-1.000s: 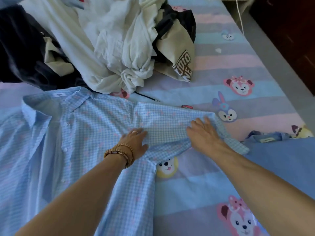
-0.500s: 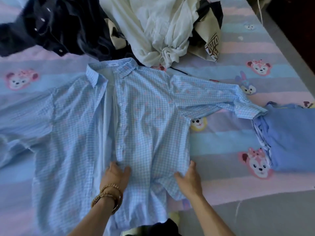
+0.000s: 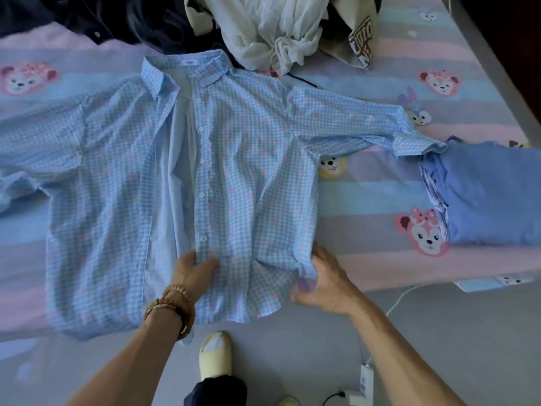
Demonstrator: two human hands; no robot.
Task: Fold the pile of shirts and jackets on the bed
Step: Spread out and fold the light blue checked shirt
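A light blue checked shirt (image 3: 251, 159) lies face up on the bed, unbuttoned, collar toward the pile, both sleeves spread out. My left hand (image 3: 191, 273), with bead bracelets on the wrist, pinches the lower end of the button placket. My right hand (image 3: 325, 284) grips the right side seam near the hem, with fabric bunched over the fingers. The pile sits at the far edge: white garments (image 3: 269, 30), dark clothes (image 3: 117, 22) and a beige piece with brown lettering (image 3: 361, 39).
A folded blue garment (image 3: 491, 194) lies at the right, just past the shirt's right cuff. The striped cartoon bedsheet (image 3: 380, 253) ends near me at grey floor. My slippered foot (image 3: 215, 356) and a white charger with its cable (image 3: 366, 379) are below.
A second ago both hands pressed flat on the right sleeve. They have come down to the lower right front panel and now hold its edges near the hem.
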